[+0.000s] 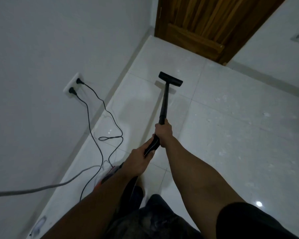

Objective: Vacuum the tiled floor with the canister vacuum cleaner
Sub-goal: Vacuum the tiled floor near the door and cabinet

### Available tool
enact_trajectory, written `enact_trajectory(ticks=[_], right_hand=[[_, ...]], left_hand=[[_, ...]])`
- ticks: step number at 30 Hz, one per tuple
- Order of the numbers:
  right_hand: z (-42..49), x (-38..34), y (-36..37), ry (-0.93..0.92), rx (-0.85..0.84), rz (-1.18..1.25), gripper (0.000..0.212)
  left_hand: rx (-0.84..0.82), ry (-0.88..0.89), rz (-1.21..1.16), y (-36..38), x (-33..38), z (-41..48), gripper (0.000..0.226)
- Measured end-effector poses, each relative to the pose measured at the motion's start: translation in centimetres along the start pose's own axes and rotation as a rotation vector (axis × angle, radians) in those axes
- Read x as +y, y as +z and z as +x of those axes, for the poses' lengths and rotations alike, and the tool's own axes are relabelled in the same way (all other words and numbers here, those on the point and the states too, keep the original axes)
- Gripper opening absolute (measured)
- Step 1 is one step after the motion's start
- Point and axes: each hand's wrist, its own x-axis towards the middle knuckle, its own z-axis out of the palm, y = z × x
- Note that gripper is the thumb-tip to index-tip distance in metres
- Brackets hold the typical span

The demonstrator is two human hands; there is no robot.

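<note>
Holding: right grip (163, 133) is closed round the black wand (164, 100); left grip (141, 161) is closed round the ribbed hose end (151, 146) behind it.
Floor head (170, 79): flat black bar, on the white tiled floor (231, 135).
Room: wall (33, 66) and cables (100, 126) left; open tiles right.
Axis: wand points away, toward the wooden door (205, 23).

No legible text, brand or number here: black vacuum wand (163, 100), white wall socket plate (72, 84) and brown wooden door (197, 23) show nothing readable.
</note>
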Motion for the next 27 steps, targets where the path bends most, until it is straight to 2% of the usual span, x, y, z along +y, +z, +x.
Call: enact_trajectory(ticks=[5, 14, 21, 27], right_hand=[[-5.5, 7.7, -1.8, -0.027, -0.021, -0.027, 0.067], [-17.9, 21.4, -5.7, -0.056, -0.066, -0.081, 0.058], [-24.8, 30.0, -5.4, -0.034, -0.057, -0.130, 0.062], [-31.7, 38.9, -5.2, -0.005, -0.025, -0.156, 0.059]], left_hand=[[0.065, 0.043, 0.000, 5.2, -2.4, -8.0, 0.051], [0.073, 0.074, 0.039, 13.7, -6.1, -24.4, 0.052], [0.040, 0.062, 0.056, 16.0, -9.5, -34.3, 0.054], [-0.013, 0.125, 0.115, 17.8, -13.5, -43.8, 0.053]])
